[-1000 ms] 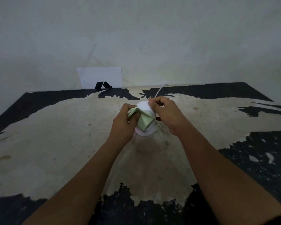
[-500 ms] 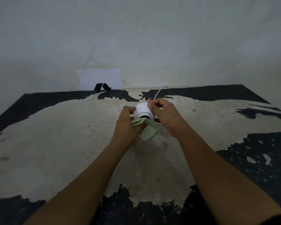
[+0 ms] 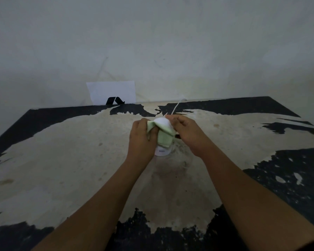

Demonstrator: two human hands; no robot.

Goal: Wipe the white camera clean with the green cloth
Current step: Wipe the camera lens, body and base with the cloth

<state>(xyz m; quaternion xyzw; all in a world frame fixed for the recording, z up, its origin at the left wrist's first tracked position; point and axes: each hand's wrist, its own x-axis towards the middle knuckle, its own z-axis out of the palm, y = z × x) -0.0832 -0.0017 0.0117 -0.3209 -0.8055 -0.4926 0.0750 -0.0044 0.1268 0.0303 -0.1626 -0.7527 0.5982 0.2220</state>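
Observation:
The white camera (image 3: 162,122) is a small domed unit standing on its round base in the middle of the table. My left hand (image 3: 140,139) grips the green cloth (image 3: 163,136) and presses it over the camera's front, so the lens is hidden. My right hand (image 3: 186,132) pinches the dome from the right and back, holding it steady. A thin white cable (image 3: 176,106) runs from behind the camera toward the wall.
The table (image 3: 62,160) has a worn cream top with flaking black paint at the edges. A white sheet of paper (image 3: 112,91) with a black mark leans against the grey wall at the back left.
The cloth has moved up from under the lens and now drapes over the camera's front. My left hand rose with it. My right hand kept its hold on the dome.

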